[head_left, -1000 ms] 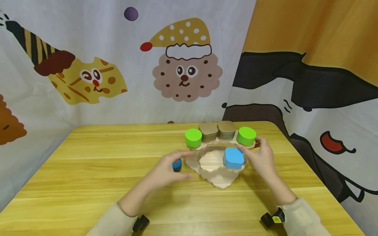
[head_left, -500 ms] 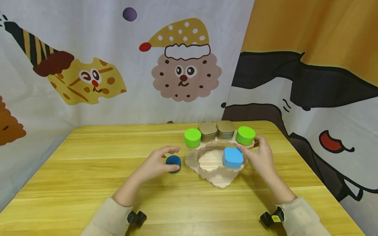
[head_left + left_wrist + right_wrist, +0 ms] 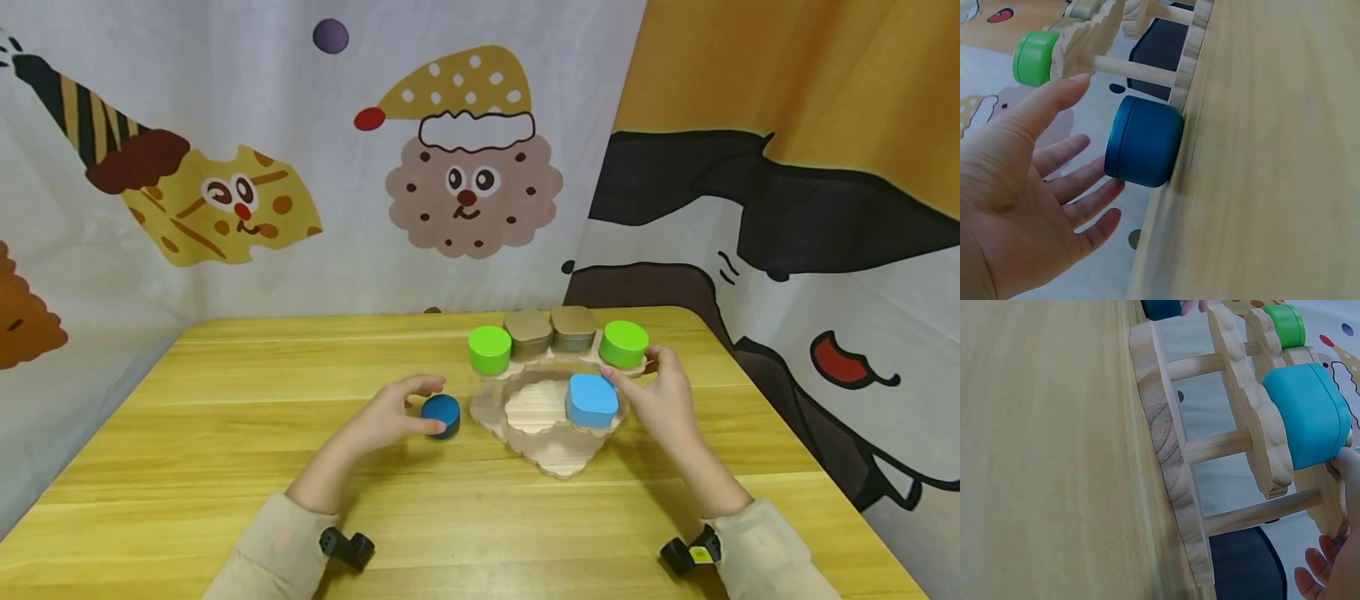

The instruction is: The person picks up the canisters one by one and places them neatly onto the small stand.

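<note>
A dark blue round tin stands on the table. My left hand is beside it with fingers spread; in the left wrist view the thumb and fingers are apart around the near side of the tin. My right hand holds the right end of a tiered wooden stand, thumb in front and fingers round the edge. Close to that thumb sits a light blue squarish tin on the middle tier. In the right wrist view, dowels join the scalloped tiers of the stand.
The top tier carries a green round tin at the left, another green tin at the right and two tan tins between them. Behind the wooden table hangs a cartoon-printed curtain.
My left hand has drawn back leftward from beside the stand. The dark blue tin has shifted slightly left and no longer shows its reddish patch. My right hand stays at the stand.
</note>
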`<state>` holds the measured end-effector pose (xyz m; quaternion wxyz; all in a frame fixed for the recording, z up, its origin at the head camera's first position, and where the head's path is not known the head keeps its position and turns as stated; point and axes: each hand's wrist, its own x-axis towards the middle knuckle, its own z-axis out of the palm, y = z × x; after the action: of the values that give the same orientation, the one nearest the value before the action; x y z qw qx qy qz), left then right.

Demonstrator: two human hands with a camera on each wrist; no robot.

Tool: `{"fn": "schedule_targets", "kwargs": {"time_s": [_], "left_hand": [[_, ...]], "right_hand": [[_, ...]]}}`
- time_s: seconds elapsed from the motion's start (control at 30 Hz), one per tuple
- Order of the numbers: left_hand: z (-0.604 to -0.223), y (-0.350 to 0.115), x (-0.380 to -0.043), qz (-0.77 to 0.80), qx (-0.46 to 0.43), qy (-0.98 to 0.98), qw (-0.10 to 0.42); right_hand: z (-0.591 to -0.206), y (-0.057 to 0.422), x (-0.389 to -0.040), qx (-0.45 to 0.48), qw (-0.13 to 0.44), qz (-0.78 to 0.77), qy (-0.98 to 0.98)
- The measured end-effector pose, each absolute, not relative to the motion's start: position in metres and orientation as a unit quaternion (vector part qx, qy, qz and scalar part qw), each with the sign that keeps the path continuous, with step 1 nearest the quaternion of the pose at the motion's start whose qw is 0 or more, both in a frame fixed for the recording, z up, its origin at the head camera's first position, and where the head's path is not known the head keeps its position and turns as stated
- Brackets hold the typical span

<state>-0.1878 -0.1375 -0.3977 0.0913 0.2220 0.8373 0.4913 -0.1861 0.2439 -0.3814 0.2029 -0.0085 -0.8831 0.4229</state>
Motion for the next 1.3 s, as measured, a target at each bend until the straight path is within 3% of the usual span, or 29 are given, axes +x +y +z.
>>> {"fn": "schedule_targets", "kwargs": {"time_s": [0.4, 1.3], "left_hand": [[-0.413, -0.143, -0.194, 0.496, 0.22, 0.832, 0.116], [-0.422, -0.138, -0.194, 0.512, 0.213, 0.825, 0.11]], "right_hand": [[-0.382, 0.244, -0.186, -0.007, 0.204, 0.424, -0.882], [-0.38, 0.243, -0.185, -0.014, 0.201, 0.423, -0.883]]}}
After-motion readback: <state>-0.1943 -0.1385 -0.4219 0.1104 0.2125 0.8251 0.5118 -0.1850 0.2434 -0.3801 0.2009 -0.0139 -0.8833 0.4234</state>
